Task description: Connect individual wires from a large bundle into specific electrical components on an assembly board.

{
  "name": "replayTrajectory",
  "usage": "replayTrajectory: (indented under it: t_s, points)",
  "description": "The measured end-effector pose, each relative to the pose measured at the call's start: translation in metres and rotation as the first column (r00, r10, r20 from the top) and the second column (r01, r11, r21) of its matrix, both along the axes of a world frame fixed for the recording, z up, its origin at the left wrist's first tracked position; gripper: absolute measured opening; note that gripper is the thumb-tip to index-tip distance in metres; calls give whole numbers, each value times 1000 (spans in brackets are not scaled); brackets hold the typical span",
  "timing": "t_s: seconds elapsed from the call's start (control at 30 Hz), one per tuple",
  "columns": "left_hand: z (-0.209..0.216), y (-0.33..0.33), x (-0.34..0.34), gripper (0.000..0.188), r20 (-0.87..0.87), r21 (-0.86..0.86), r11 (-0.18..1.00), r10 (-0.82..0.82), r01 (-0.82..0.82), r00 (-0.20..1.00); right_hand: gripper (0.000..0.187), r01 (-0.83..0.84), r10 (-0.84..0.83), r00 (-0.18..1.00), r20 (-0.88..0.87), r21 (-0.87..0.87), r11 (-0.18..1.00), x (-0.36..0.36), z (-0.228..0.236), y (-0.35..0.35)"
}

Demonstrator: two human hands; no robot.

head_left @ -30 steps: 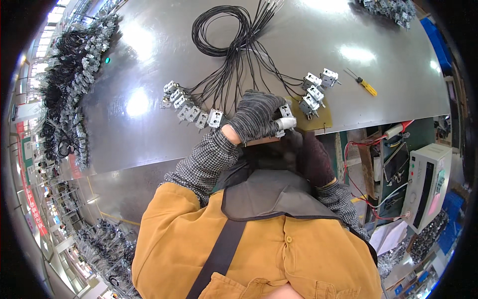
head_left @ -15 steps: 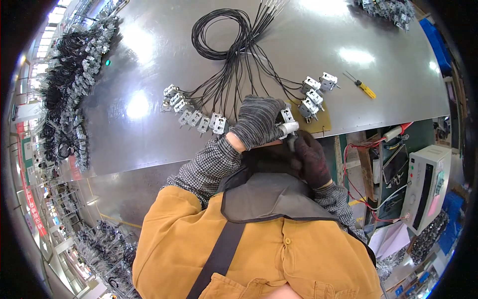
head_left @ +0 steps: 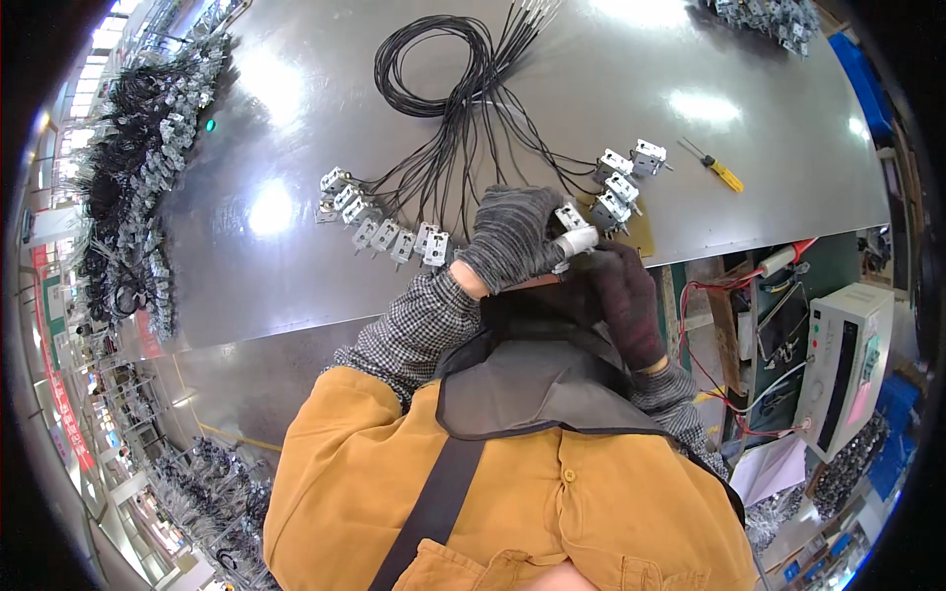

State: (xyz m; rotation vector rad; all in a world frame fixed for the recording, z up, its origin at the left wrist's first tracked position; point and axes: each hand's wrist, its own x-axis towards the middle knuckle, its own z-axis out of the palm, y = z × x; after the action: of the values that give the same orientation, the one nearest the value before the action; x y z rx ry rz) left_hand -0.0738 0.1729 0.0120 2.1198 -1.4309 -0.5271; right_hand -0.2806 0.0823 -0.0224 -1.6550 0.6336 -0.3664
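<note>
My left hand, in a grey knit glove with white wrapping on the thumb, grips a small silver metal housing at the table's near edge. My right hand, in a dark red and black glove, is curled just right of it; its fingertips and whatever they hold are hidden. Thin black cables fan down from a coil. Several like housings lie in a curved row left of my left hand. More housings are grouped to the right, some by a tan board.
A yellow-handled screwdriver lies right of the housings on the metal table. Dense cable bundles hang along the left edge. At right stand a white instrument box and red leads beside a probe handle.
My right hand has moved up slightly and its fingers have turned closer to the held housing. The left hand keeps its grip, the housing tilting a little.
</note>
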Motion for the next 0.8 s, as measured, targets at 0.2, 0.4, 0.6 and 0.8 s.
replayTrajectory:
  t_s: [0.2,0.4,0.6,0.8]
  points:
    - [2,11,-2,78,-89,-40,998,52,-56,995,35,85,-174,984,45,735,672,-22,-50,-13]
    - [18,29,-11,62,261,140,986,-129,94,957,36,35,-77,996,33,677,735,4,13,-8]
    - [-4,24,5,49,167,-13,1000,-5,7,986,35,81,-113,991,72,349,934,29,7,-33]
    - [0,22,11,55,157,42,991,-131,126,979,26,-17,23,995,-94,63,998,17,33,-24]
